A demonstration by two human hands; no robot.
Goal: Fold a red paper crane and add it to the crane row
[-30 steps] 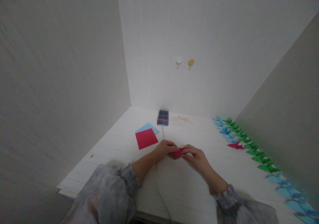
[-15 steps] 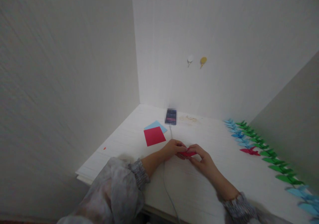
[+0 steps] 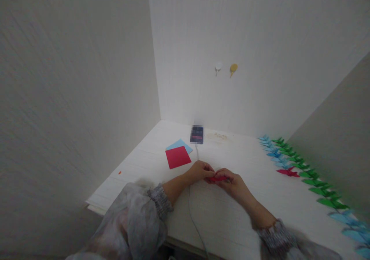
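Two wall hooks (image 3: 233,68), white corner table (image 3: 248,156), red fold (image 3: 216,178) at ctr

A white table (image 3: 231,221) fills a corner of plain pale walls (image 3: 72,79) under soft, dim light

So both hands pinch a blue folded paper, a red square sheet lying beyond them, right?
No: the head view shows the folded paper is red, not blue. The left hand and right hand pinch it; the red square sheet lies beyond.
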